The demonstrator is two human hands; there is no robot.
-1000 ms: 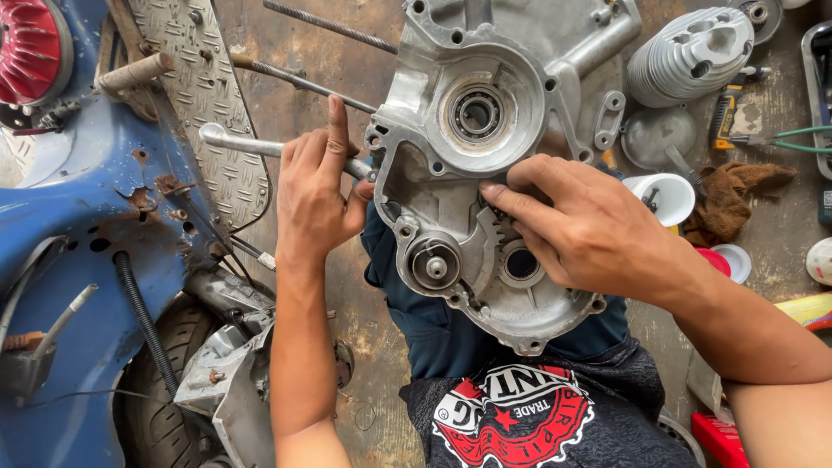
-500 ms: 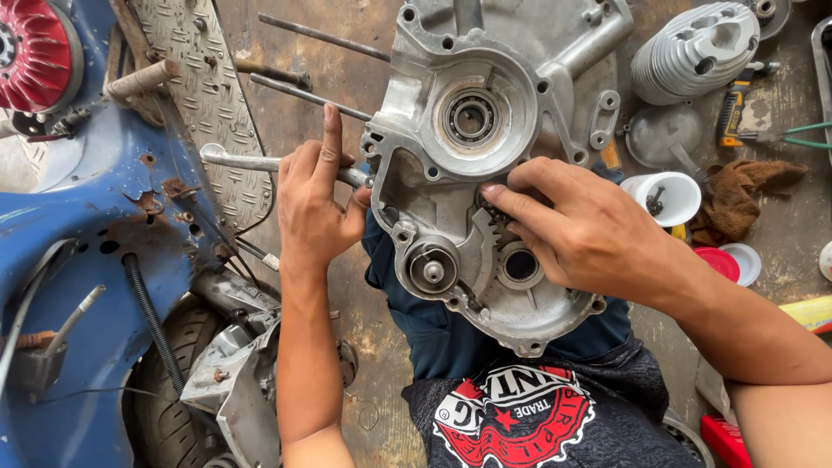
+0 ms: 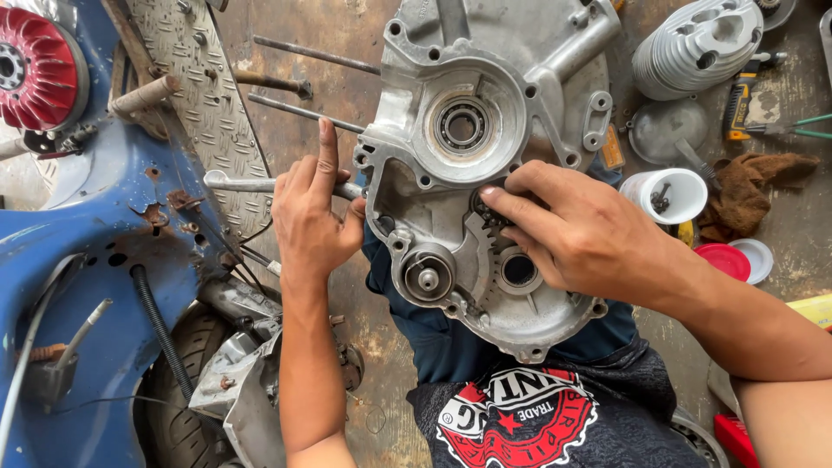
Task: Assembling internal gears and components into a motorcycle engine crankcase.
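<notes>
A grey aluminium engine crankcase half [image 3: 451, 251] rests on my lap, with a bearing [image 3: 461, 127] in its round upper recess and a shaft boss [image 3: 427, 278] lower left. My left hand [image 3: 314, 221] grips the case's left edge, thumb against it and index finger pointing up. My right hand [image 3: 581, 236] lies over the case's middle right. Its fingertips pinch a small dark toothed gear [image 3: 487, 206] inside the case. A metal rod [image 3: 238, 184] runs behind my left hand.
A blue scooter body [image 3: 82, 260] with a red flywheel fan [image 3: 30, 65] and a tyre [image 3: 169, 407] fills the left. At the right lie a finned cylinder [image 3: 693, 43], a round cover [image 3: 667, 130], a white cup of bolts [image 3: 667, 195], a brown rag [image 3: 754, 191] and lids [image 3: 737, 260].
My right hand has shifted a little upward on the case, fingertips now on the small gear. My left hand keeps the same grip on the case's edge.
</notes>
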